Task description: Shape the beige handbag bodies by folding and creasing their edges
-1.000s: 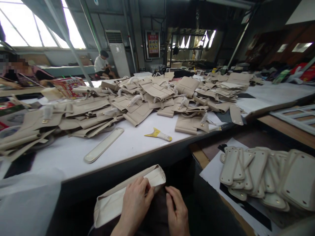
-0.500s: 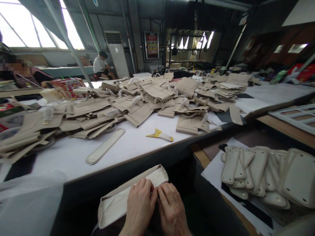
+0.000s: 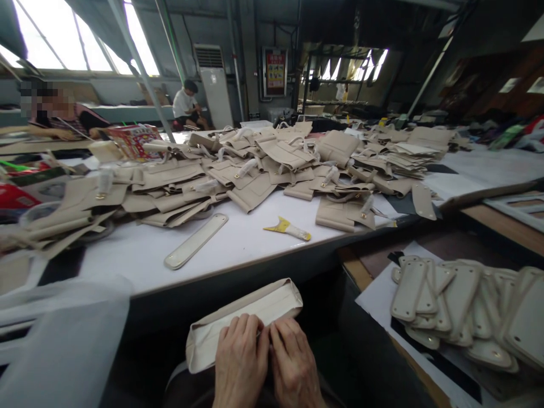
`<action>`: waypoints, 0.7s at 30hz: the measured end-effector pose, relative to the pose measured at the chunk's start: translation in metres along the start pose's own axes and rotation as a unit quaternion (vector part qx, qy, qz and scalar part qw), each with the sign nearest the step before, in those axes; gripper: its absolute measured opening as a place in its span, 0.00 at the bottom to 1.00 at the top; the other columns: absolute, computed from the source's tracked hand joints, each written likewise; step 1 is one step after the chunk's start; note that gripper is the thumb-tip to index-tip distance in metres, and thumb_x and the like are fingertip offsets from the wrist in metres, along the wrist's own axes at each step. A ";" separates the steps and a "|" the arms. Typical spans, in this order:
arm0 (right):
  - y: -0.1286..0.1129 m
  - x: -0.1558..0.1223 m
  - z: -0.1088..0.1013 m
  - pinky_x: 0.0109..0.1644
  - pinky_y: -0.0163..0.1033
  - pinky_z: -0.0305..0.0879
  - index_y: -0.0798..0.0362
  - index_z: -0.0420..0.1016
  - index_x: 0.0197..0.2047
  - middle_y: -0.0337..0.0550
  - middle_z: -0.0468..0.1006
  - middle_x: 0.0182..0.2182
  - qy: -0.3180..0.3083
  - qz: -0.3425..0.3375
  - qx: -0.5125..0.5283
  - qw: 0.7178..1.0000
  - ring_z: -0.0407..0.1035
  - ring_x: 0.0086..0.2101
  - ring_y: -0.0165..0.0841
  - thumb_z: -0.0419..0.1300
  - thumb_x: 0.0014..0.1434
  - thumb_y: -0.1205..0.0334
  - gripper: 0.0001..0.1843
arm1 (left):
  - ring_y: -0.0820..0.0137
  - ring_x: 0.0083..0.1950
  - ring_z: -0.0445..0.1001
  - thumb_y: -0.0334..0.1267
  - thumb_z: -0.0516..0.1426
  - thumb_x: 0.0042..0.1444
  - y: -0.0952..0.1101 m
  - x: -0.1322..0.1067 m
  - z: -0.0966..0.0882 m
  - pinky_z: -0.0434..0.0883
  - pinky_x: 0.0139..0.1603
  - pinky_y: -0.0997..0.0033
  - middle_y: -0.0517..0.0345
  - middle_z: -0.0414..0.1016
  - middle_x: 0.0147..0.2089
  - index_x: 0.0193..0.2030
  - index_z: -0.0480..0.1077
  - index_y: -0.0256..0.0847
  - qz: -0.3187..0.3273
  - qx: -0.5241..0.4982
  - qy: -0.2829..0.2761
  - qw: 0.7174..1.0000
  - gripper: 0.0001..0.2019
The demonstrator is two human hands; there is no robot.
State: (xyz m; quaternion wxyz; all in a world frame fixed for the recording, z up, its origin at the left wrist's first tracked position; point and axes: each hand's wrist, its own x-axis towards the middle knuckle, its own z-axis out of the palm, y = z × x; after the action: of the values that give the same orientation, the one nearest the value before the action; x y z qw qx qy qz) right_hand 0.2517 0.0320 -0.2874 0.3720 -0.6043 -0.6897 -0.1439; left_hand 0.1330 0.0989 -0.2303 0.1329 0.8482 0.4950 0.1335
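Note:
Above my lap lies a beige bag body (image 3: 203, 341), box-shaped, its pale inside facing up and its corners folded. Along the near edge of it, my left hand (image 3: 240, 354) presses with bent fingers, thumb side towards the other hand. My right hand (image 3: 293, 360) grips the same edge just beside it, fingertips pinched together. The two hands nearly touch. What lies right under the fingertips is hidden. On the white table ahead are a long rounded base panel (image 3: 196, 242) and a small forked yellow tool (image 3: 289, 228) with a wrapped handle.
Beige bag pieces (image 3: 250, 190) with wrapped handles are heaped across the white table (image 3: 140, 266). To the right, rounded panels with studs (image 3: 454, 300) are piled on white paper. Translucent plastic (image 3: 76, 340) hangs at left. Two people sit farther back.
The view has turned a little left, so the scene sits farther right. Both hands keep hold of the bag body's near edge, with only slight finger movement.

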 end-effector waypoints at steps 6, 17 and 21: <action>-0.017 0.008 0.005 0.54 0.48 0.71 0.67 0.71 0.54 0.58 0.75 0.47 0.012 -0.014 0.028 0.999 0.66 0.53 0.44 0.47 0.64 0.73 0.19 | 0.60 0.39 0.67 0.33 0.52 0.63 -0.012 -0.007 -0.009 0.58 0.43 0.57 0.57 0.70 0.33 0.32 0.68 0.41 -0.008 0.013 0.037 0.999 0.08; -0.036 0.004 0.020 0.50 0.49 0.74 0.63 0.70 0.56 0.58 0.75 0.49 0.002 -0.054 0.045 0.997 0.67 0.53 0.46 0.50 0.65 0.71 0.18 | 0.65 0.38 0.69 0.36 0.54 0.63 -0.042 -0.039 -0.015 0.57 0.48 0.58 0.59 0.72 0.33 0.33 0.68 0.42 -0.010 -0.013 0.170 0.985 0.07; -0.034 -0.001 0.025 0.48 0.49 0.75 0.63 0.69 0.59 0.58 0.75 0.50 -0.009 -0.066 0.043 0.997 0.68 0.53 0.47 0.51 0.66 0.67 0.20 | 0.60 0.53 0.70 0.39 0.59 0.58 -0.064 -0.061 -0.001 0.56 0.59 0.56 0.55 0.74 0.49 0.42 0.72 0.46 -0.077 -0.136 0.273 0.949 0.06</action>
State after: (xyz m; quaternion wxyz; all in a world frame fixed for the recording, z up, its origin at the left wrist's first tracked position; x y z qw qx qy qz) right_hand 0.2109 0.0398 -0.2965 0.3816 -0.5420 -0.7368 -0.1330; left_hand 0.0527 0.0759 -0.2581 0.1166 0.7126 0.5535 0.4150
